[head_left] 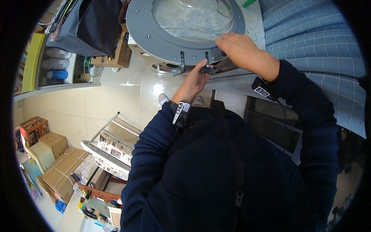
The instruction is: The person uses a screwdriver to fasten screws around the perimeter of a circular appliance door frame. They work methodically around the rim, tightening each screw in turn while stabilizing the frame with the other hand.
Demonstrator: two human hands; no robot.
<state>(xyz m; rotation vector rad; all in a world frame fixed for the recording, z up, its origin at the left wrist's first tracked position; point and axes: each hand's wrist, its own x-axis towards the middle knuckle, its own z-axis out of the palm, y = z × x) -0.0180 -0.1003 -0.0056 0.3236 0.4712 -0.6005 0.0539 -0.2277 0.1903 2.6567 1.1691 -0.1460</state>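
A round grey door ring (141, 40) with a clear domed window (193, 17), like a washing machine's door, lies on a marbled top. Screws dot its rim. From its near edge juts a dark metal hinge (181, 69) with two arms. My left hand (196, 80) pinches the right end of this hinge, thumb on top and fingers underneath. My right hand (240, 48) is closed over the ring's right near edge, fingertips curled by the rim. Whatever it holds, if anything, is hidden by the fingers. Something small and dark shows just under them.
Right of the ring hangs a blue checked curtain (309, 46). A green object (248, 3) lies at the top's far edge. On the left stand a shelf (73, 65) with bottles, a dark bag (92, 31) and a cardboard box (124, 54). Behind left are a folding chair (112, 152) and boxes (63, 170).
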